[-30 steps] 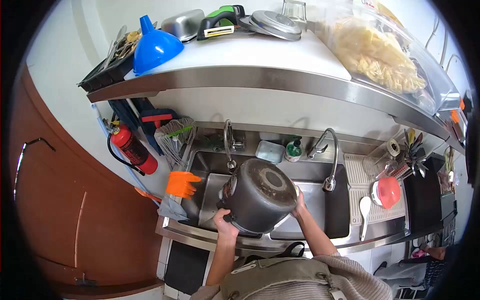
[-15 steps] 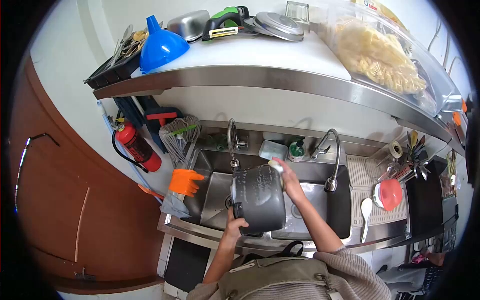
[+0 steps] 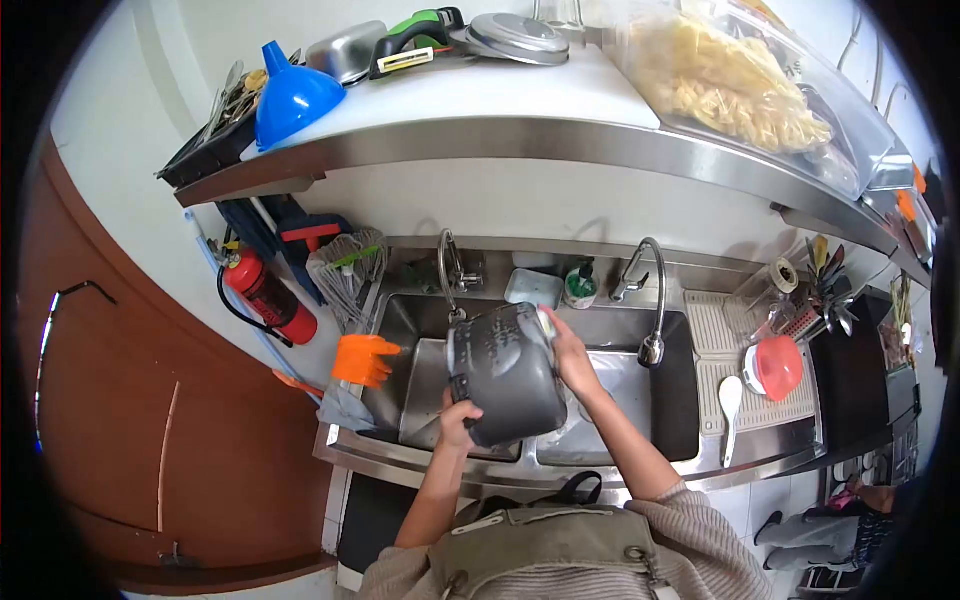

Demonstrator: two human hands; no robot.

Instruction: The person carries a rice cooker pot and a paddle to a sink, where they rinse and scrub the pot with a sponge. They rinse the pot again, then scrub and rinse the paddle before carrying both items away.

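A dark grey cooking pot (image 3: pixel 508 385) is held tilted on its side above the double sink, with whitish suds or droplets on its wall. My left hand (image 3: pixel 458 424) is closed around the small side handle near its rim. Against the upper right side of the pot, my right hand (image 3: pixel 574 358) presses a small pale sponge (image 3: pixel 546 322), partly hidden by the fingers. The pot's mouth faces left, so its inside is out of sight. Below it lie the left sink basin (image 3: pixel 425 385) and the right basin (image 3: pixel 625 400).
Two faucets, left (image 3: pixel 447 270) and right (image 3: pixel 652 345), rise behind the basins. A soap bottle (image 3: pixel 581 287) and a white tray (image 3: pixel 534 287) stand between them. Orange gloves (image 3: pixel 364 361) hang at left. A rice paddle (image 3: pixel 730 410) and red-lidded container (image 3: pixel 778 368) sit right. A steel shelf (image 3: pixel 480 142) overhangs.
The pot has tipped further, its lower right end swinging down. My right hand has shifted slightly along the pot with the sponge. The whole view has moved a little.
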